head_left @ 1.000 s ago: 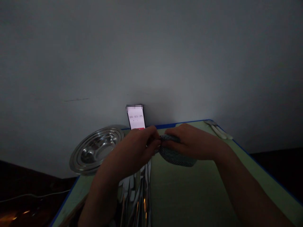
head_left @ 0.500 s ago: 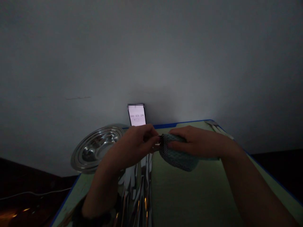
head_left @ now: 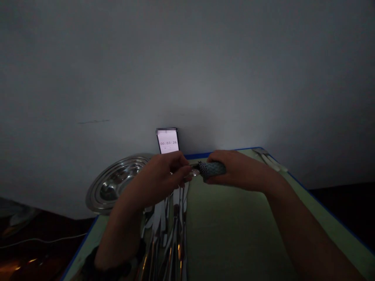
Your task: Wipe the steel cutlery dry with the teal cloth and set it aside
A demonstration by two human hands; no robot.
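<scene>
My left hand [head_left: 166,171] pinches one end of a shiny metal piece of cutlery [head_left: 194,172], held above the table. Fingers and cloth hide most of it, so its exact kind is unclear. Bunched around its other end is a blue-green cloth [head_left: 216,169] with a dark checkered edge. My right hand [head_left: 237,168] is closed round that cloth. Below my left forearm lies a pile of metal cutlery [head_left: 175,234], with knives among it.
A steel bowl [head_left: 95,195] stands at the table's back left. A phone [head_left: 169,141] showing a timer leans against the wall behind my hands. Several pieces of cutlery [head_left: 271,160] lie at the back right corner. The greenish tabletop [head_left: 234,234] has a blue edge.
The cloth hung loosely below my right hand before; now it is bunched up inside that hand. Both hands have shifted slightly left, and more shiny metal shows between them.
</scene>
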